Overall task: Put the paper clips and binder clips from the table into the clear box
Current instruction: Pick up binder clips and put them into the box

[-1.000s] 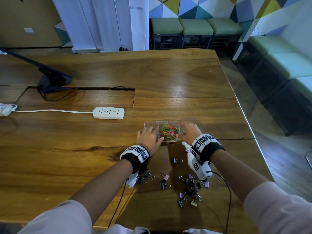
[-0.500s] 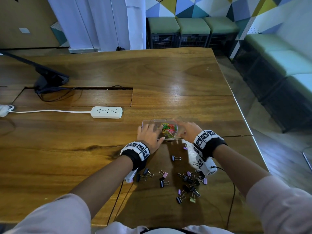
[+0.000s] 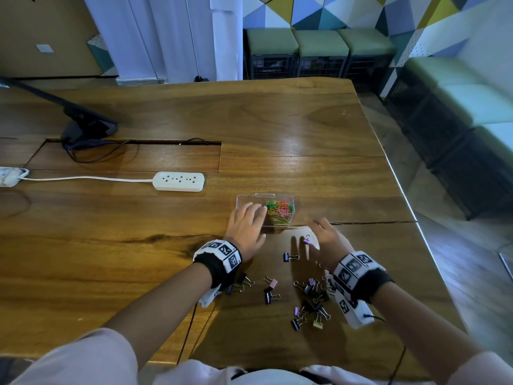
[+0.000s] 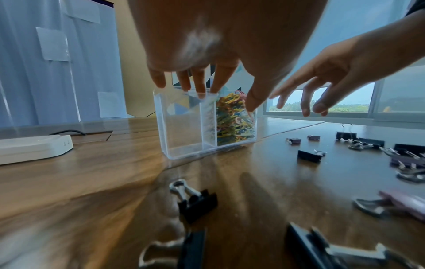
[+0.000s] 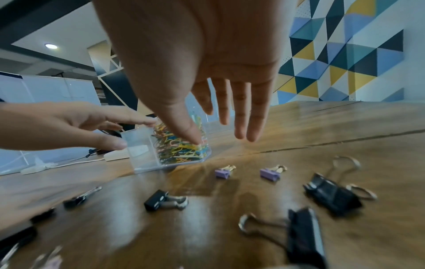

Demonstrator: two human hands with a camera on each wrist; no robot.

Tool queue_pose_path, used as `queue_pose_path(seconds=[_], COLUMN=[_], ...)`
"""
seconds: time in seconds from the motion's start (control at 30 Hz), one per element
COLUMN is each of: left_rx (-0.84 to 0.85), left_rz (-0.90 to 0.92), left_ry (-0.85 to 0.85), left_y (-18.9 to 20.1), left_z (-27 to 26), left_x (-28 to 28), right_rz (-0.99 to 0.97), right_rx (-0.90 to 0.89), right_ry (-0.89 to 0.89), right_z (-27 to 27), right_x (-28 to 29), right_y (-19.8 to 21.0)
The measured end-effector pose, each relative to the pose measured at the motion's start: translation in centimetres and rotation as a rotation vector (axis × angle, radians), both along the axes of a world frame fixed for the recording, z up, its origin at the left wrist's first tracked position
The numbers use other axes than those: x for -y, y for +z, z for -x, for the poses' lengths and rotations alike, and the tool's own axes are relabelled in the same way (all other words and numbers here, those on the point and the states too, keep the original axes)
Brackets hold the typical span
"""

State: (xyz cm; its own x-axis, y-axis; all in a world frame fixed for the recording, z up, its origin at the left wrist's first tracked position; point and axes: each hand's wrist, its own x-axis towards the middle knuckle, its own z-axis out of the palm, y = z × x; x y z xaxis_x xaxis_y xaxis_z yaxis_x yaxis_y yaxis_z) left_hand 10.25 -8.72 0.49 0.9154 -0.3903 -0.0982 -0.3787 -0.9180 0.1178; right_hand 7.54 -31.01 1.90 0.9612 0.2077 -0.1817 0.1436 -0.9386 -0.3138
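The clear box stands on the table at about twelve o'clock from the person. It is split into two compartments: the right one is filled with coloured paper clips, the left one is seen empty in the left wrist view. The left hand is laid over the box's left half, its fingertips touching the top rim and the thumb set against the near wall (a steadying hold rather than a lift, it seems). The right hand is held spread and relaxed above the table at about four o'clock from the box; nothing is held in it.

The binder clips are scattered on the table at six o'clock from the box, well apart from it, black and pastel ones mixed; one black clip and one purple clip lie nearest the right hand.

The paper-clip step is judged finished, and the binder-clip step is judged about to begin. A clip must next be pinched by the right hand and dropped into the empty left compartment, which calls for the left fingers to be drawn clear of that opening.
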Motion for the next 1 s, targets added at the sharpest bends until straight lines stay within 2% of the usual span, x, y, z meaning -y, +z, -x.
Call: queue_pose_path(seconds=[0.07, 0.2, 0.3, 0.37, 0.57, 0.73, 1.0], left_rx=[0.005, 0.042, -0.135, -0.214, -0.305, -0.320, -0.387], left_rz=[0.024, 0.154, 0.064, 0.007, -0.134, -0.204, -0.258], left_ry=[-0.056, -0.258, -0.429, -0.525, -0.793, -0.805, -0.540], left_y=[-0.1, -0.6, -0.6, -0.6, -2.2, -2.9, -2.7], left_z=[0.9, 3.3, 5.2, 6.3, 9.7, 10.1, 8.3], left_x=[0.1, 1.0, 2.5, 3.8, 6.5, 5.6, 2.6], right_rz=[0.017, 0.043, 0.080, 0.077, -0.023, -0.044, -0.081], right_rx=[-0.017, -0.178, -0.295, -0.311, -0.272, -0.264, -0.179], right_ry=[0.014, -0.010, 0.007, 0.002, -0.046, -0.071, -0.160], right_z=[1.4, 3.4, 4.8, 5.5, 6.1, 5.7, 4.9], right_x=[1.1, 3.3, 4.3, 4.5, 4.1, 3.9, 4.4], right_y=[-0.3, -0.9, -1.6, -2.2, -3.1, -3.2, -3.2])
